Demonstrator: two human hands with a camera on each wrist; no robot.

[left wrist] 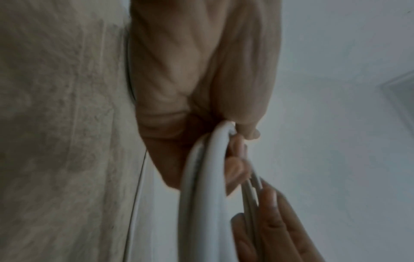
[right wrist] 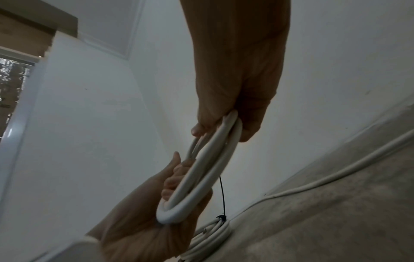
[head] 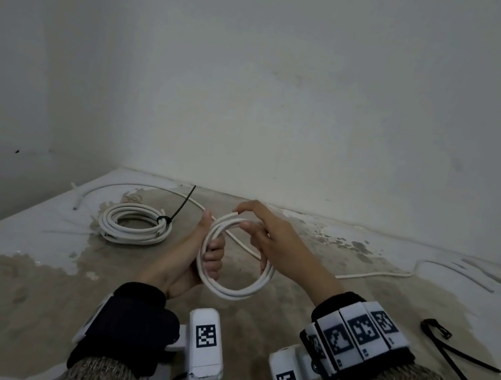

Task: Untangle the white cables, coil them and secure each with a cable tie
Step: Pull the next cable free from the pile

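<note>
A white cable coil of a few loops hangs in the air between both hands. My left hand grips its left side, fingers curled through the loops. My right hand pinches the top of the coil between thumb and fingers; the same loops show in the left wrist view. The cable's loose tail trails right across the table. A finished coil bound with a black cable tie lies at the back left.
Two loose black cable ties lie at the right near the table's front. Another white cable curves along the back left edge. The stained table meets white walls at the back and left.
</note>
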